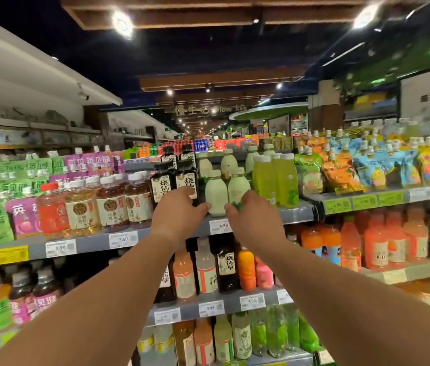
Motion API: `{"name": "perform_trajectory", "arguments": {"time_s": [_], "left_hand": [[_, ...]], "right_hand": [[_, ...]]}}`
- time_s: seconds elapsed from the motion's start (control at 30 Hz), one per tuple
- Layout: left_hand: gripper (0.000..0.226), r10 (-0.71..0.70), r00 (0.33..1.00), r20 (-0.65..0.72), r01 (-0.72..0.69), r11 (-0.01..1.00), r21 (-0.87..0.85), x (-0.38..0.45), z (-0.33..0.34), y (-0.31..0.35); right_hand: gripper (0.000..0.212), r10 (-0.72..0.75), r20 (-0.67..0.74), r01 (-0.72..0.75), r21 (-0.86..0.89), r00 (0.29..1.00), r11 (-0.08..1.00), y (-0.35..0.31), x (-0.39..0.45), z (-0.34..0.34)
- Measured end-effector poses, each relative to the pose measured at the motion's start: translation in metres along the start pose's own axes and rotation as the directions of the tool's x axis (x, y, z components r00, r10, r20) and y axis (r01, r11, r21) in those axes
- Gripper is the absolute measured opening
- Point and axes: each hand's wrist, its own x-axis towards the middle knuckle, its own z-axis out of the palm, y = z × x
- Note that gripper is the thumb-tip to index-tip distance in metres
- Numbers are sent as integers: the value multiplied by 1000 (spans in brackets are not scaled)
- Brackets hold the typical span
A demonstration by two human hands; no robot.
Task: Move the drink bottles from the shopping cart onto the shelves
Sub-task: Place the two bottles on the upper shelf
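Supermarket shelf (295,213) mid-frame: two pale-green white-capped bottles (216,196) at front edge, between both hands. Left hand (179,215) fingertips touch left bottle, loosely curled grip; right hand (253,217) beside right bottle, grip unclear.

**What things look like they are made of**

The pale green bottles (216,196) look smooth and a bit shiny, with white caps. The shelf (297,213) edge is grey, matt metal. The price tags (223,226) are white paper. The dark bottles (161,187) are glossy. The snack pouches (340,175) look like shiny plastic. The ceiling beams (216,80) look like wood.
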Motion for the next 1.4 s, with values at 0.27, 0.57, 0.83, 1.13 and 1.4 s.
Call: {"name": "perform_trajectory", "arguments": {"time_s": [0.27,0.57,0.83,1.13,1.4], "left_hand": [[58,-16,999,-43,19,998,67,40,32,18],[69,64,997,30,-64,998,-24,117,115,139],[66,-61,977,204,46,996,78,155,181,170],[61,-209,962,176,217,976,-29,152,195,158],[39,-92,995,28,96,982,-161,126,176,164]], "right_hand": [[43,-23,14,23,24,1000,999,43,61,8],[50,-12,-86,7,-56,996,998,134,161,-35],[61,70,75,-78,103,995,992,180,219,-25],[48,35,122,-56,173,992,983,171,229,1],[28,-54,-78,64,139,996,988,154,209,-17]]}}
